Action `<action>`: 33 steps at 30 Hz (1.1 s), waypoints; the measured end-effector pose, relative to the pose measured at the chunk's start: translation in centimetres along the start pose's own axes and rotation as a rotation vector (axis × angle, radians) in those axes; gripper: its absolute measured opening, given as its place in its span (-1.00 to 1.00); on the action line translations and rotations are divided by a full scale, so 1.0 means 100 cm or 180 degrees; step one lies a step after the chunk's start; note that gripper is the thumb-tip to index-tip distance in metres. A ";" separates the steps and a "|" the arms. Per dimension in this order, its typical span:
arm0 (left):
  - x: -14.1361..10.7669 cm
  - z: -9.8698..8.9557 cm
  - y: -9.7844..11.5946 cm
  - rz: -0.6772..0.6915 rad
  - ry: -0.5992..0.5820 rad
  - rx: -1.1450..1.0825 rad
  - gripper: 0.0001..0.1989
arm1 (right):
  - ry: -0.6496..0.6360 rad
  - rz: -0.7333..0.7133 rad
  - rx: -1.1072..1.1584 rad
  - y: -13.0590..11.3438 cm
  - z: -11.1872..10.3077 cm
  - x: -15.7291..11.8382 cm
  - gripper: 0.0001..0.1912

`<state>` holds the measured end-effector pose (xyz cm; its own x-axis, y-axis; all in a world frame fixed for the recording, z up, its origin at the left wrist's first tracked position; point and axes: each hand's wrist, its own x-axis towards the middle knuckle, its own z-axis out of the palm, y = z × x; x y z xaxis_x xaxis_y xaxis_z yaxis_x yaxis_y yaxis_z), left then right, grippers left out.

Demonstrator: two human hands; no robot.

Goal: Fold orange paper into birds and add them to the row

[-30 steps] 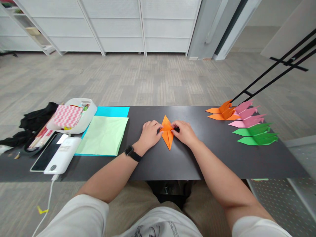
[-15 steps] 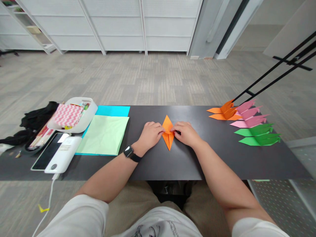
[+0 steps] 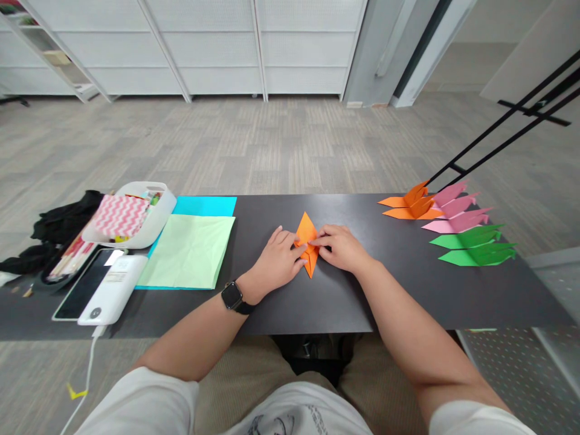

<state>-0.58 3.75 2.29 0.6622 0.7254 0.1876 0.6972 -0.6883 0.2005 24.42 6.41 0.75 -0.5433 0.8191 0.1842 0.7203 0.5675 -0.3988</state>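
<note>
A piece of orange origami paper [image 3: 307, 225], folded into a long diamond, lies flat on the dark table between my hands. My left hand [image 3: 280, 260], a black watch [image 3: 232, 296] on its wrist, rests at the paper's left edge. Its fingers are spread, with fingertips and thumb touching the paper. From the other side, my right hand [image 3: 341, 246] has its fingers curled together, their tips on the paper's middle near the right corner. Part of the fold there is covered by the fingertips.
Folded paper cranes stand at the right: orange [image 3: 412, 205], pink [image 3: 457, 214] and green [image 3: 475, 248]. At left lie light green paper [image 3: 190, 251] over blue sheets [image 3: 206, 205], a white power bank [image 3: 113, 289], a phone [image 3: 86, 284] and a white basket [image 3: 163, 211].
My left hand has loosened from a pinch at the paper's left corner, its fingers spreading and its thumb lower. My right fingertips have shifted slightly inward over the paper.
</note>
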 end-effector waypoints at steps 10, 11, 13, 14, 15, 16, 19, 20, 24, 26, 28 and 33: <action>-0.003 0.001 -0.002 0.0210 -0.0219 -0.0163 -0.61 | 0.0007 0.0069 0.0046 -0.001 -0.001 0.000 -0.59; -0.003 0.000 -0.002 0.0204 -0.0228 -0.0173 -0.61 | 0.0011 0.0069 0.0056 0.000 -0.001 0.000 -0.58; -0.004 -0.001 -0.002 0.0175 -0.0254 -0.0217 -0.60 | 0.0025 0.0098 0.0041 0.001 0.000 0.001 -0.56; -0.004 -0.001 -0.001 0.0158 -0.0268 -0.0236 -0.59 | 0.0038 0.0125 0.0017 0.002 0.000 0.001 -0.56; -0.004 -0.002 -0.001 0.0142 -0.0279 -0.0246 -0.59 | 0.0058 0.0159 -0.0011 0.003 0.000 0.001 -0.56; -0.004 -0.002 -0.001 0.0127 -0.0288 -0.0246 -0.59 | 0.0085 0.0194 -0.0039 0.004 0.000 0.002 -0.56; -0.004 -0.001 -0.001 0.0081 -0.0290 -0.0214 -0.60 | 0.0166 0.0293 -0.0092 0.008 -0.001 0.001 -0.59; -0.005 -0.001 -0.001 0.0071 -0.0280 -0.0205 -0.60 | 0.0188 0.0319 -0.0102 0.010 -0.002 0.000 -0.60; -0.006 0.001 -0.002 0.0072 -0.0270 -0.0206 -0.61 | 0.0264 0.0369 -0.0103 0.016 -0.004 -0.002 -0.63; -0.007 0.000 -0.001 0.0064 -0.0290 -0.0216 -0.62 | 0.0279 0.0367 -0.0083 0.019 -0.004 -0.002 -0.64; -0.007 -0.001 -0.001 0.0048 -0.0306 -0.0232 -0.62 | 0.0277 0.0349 -0.0019 0.022 -0.004 -0.002 -0.65; -0.007 -0.003 0.001 0.0015 -0.0293 -0.0280 -0.61 | 0.0272 0.0338 0.0136 0.025 -0.004 -0.002 -0.65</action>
<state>-1.11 3.17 2.42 0.6906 0.7162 0.1005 0.6700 -0.6858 0.2841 26.44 7.70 0.06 -0.4248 0.8796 0.2141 0.7519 0.4745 -0.4578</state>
